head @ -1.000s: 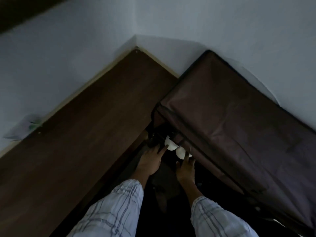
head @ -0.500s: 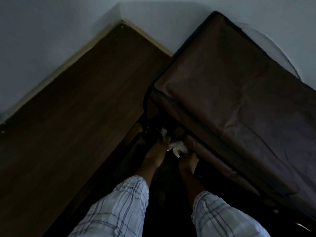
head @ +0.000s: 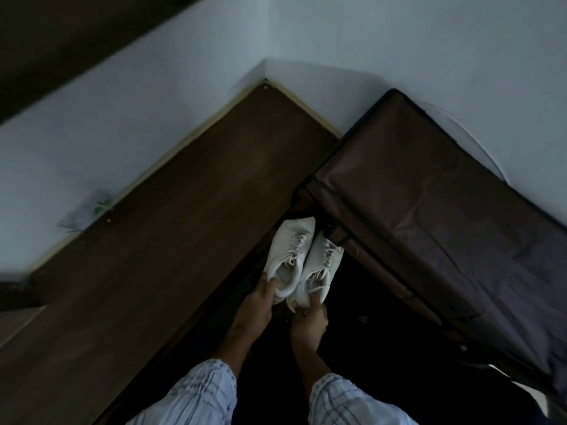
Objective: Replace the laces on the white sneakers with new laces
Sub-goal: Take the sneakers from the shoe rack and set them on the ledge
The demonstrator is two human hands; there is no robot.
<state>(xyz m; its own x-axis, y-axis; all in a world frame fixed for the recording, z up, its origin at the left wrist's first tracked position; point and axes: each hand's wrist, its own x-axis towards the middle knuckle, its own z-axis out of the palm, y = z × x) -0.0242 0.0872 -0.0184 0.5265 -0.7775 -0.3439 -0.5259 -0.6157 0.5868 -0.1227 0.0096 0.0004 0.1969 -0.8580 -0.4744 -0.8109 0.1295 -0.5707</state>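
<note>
Both white sneakers (head: 302, 259) are out of the fabric shoe cabinet (head: 429, 222) now; half a sec ago only a bit of white showed under its front edge w/ my hands tucked in there. So the fetch step looks about done, lacing not begun: old laces still threaded on both shoes, no new laces in view.

Left hand (head: 256, 305) grips the heel of the left shoe, fingers (head: 270, 286) curled over its collar. Right hand (head: 308, 322) holds the heel of the right shoe, fingers wrapped at the back rim. Shoes side by side, touching, toes pointing at the cabinet, held up in the dark gap.

Dim room. Dark wood bench (head: 159, 240) runs into the corner of pale walls (head: 368, 41), just beside the cabinet. Floor below too dark to read.
</note>
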